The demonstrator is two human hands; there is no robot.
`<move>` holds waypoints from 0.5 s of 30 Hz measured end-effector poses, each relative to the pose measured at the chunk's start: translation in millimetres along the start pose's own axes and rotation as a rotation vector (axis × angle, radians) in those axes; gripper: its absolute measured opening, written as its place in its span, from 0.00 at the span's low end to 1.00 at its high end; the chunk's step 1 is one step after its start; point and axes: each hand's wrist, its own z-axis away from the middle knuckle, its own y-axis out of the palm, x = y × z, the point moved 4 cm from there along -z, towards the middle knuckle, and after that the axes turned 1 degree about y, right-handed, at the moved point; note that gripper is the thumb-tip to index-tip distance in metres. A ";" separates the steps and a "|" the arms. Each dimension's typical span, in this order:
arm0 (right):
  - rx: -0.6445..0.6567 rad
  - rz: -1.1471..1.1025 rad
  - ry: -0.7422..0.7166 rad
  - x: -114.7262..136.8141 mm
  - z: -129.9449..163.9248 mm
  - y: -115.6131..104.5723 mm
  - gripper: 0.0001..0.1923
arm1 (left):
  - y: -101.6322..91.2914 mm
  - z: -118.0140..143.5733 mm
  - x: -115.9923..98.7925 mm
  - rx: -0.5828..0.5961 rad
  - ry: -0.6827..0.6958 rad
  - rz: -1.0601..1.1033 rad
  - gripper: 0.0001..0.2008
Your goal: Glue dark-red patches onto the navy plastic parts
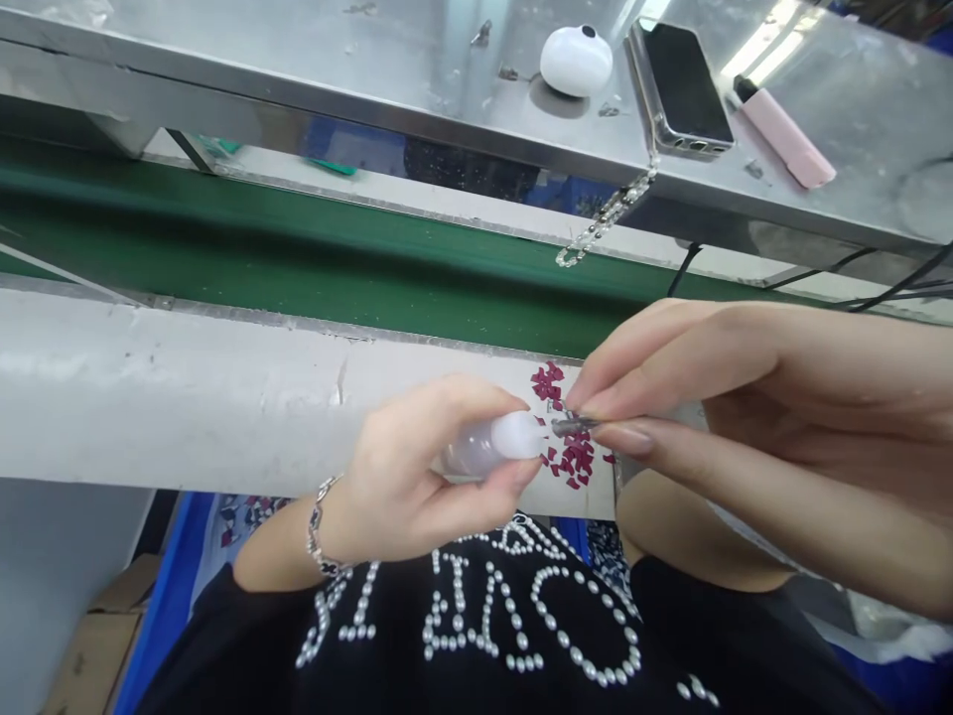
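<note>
My left hand (417, 477) is wrapped round a small translucent plastic bottle (471, 452) with a white rounded top (517, 435), which points to the right. My right hand (715, 397) pinches a small dark metal piece (572, 425) between thumb and fingertips. The piece's left end is close to the tip of the bottle; whether the two touch I cannot tell. Beneath and behind the fingertips, many small dark red pieces (575, 459) lie scattered on the white work surface (298, 412). My right fingers hide part of the metal piece.
Beyond the work surface runs a green belt (335, 268). Above it, a metal shelf (335, 50) bears a white rounded case (576, 62), a phone (685, 84) and a pink-and-black stick-shaped object (785, 134). A beaded strap (607, 220) hangs over the shelf's edge. Blue bins (168, 606) stand below.
</note>
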 end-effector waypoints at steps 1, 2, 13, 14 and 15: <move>-0.002 0.001 0.007 0.0 2.7 -0.1 0.04 | 0.6 0.5 -1.6 0.006 -0.005 -0.003 0.09; -0.006 0.002 0.011 0.2 5.1 -0.4 0.04 | 1.1 1.0 -3.1 0.012 -0.013 -0.008 0.09; -0.016 0.020 0.004 11.1 13.2 -0.6 0.08 | 2.7 5.3 -15.0 0.045 -0.065 -0.059 0.04; -0.016 0.042 -0.003 11.1 14.4 -1.3 0.07 | 2.7 5.7 -15.8 0.053 -0.067 -0.070 0.04; -0.010 0.066 -0.007 10.8 15.7 -2.0 0.07 | 2.7 6.0 -16.4 0.063 -0.070 -0.079 0.03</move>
